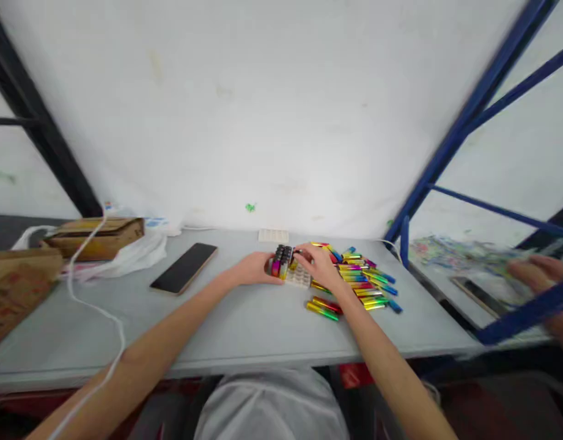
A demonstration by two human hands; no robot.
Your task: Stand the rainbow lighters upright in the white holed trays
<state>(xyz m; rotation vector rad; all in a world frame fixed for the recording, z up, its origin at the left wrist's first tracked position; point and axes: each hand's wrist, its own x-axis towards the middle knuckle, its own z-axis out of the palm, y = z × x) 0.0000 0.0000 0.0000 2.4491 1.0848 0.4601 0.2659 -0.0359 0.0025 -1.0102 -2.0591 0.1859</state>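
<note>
A white tray (298,276) with rows of holes rests on the table before me. Upright in its left part stand several shiny, lighter-like tubes with black tops (282,253). My left hand (253,269) is closed around the tray's left side, its thumb and fingers against the outer tubes. Over the tray's right half is my right hand (315,263), its fingers pinched near the black tops; what they hold is too small to make out. To the right, beside and behind that hand, lies a loose heap of shiny coloured tubes (361,284).
Against the wall lies a second white tray (273,235). A phone (184,267) lies on the left, near cardboard boxes (100,235), a plastic bag (146,253) and a white cable (98,313). A blue frame (446,153) bounds the right; beyond it shows another person's blurred hand (535,275).
</note>
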